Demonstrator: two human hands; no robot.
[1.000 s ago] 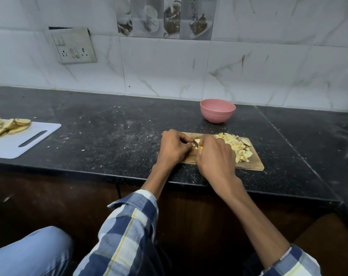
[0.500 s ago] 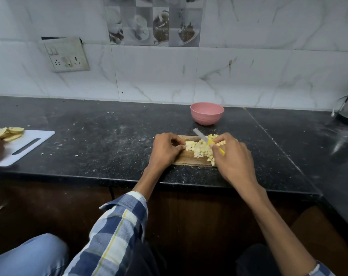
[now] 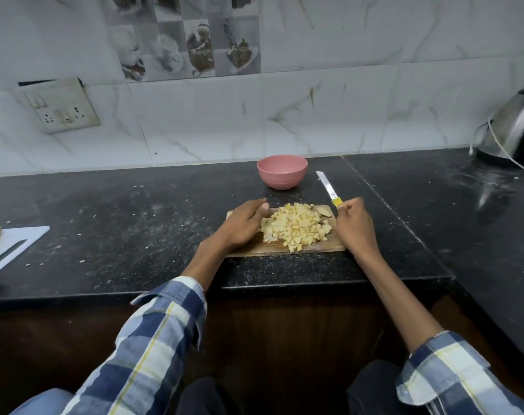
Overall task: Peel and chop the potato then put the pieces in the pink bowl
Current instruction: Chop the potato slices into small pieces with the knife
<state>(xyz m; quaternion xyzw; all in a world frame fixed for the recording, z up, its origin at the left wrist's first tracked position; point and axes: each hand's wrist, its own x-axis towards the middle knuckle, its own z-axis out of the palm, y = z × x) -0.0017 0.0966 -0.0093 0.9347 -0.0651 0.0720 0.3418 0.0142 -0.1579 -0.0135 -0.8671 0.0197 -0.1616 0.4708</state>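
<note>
A heap of diced potato pieces [image 3: 295,227] lies on a small wooden cutting board [image 3: 263,249] on the black counter. My left hand [image 3: 241,224] rests on the board's left part, its fingers relaxed against the heap's left side. My right hand [image 3: 355,224] sits at the board's right edge and grips the yellow handle of a knife [image 3: 329,190], whose blade points away toward the wall. The pink bowl [image 3: 282,171] stands just behind the board, and nothing shows inside it from this angle. A brownish potato scrap [image 3: 324,211] lies at the board's far right corner.
A white cutting board [image 3: 15,250] with potato slices sits at the far left. A steel kettle [image 3: 515,127] with a cord stands at the back right. The counter's front edge [image 3: 284,284] runs just below the wooden board. A wall socket [image 3: 61,106] is up left.
My right hand has moved off the heap to the board's right edge, and the knife blade now points away. My left hand has opened against the pieces. The camera has tilted upward.
</note>
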